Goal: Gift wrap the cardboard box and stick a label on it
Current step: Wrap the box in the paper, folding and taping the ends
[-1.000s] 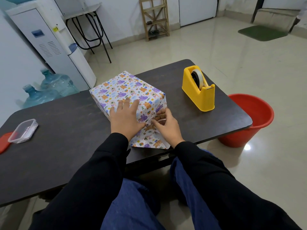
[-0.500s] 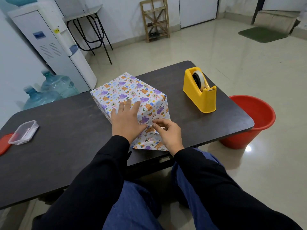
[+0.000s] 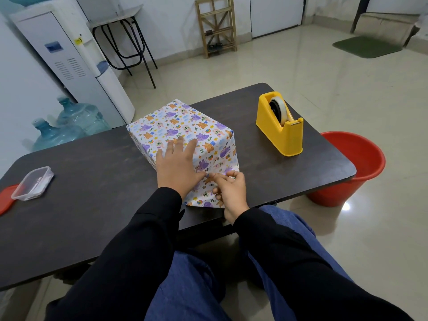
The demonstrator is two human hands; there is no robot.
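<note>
On the table (image 3: 92,181), near its front edge, sits the cardboard box (image 3: 180,126), probably light and rigid, pressed down by the flat left hand (image 3: 177,167) while the right hand (image 3: 231,193) pinches its thin, tear-prone paper flap (image 3: 200,202), best gripped at the crease.

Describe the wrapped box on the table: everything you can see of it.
The wrapped box is a rectangular block covered in white paper printed with purple and orange cartoon animals and rainbows. It sits on the dark table, turned at an angle. Its near end is unfinished: a paper flap lies out on the tabletop towards the person. The left hand presses flat on its top near edge; the right hand pinches the fold at the flap.
</note>
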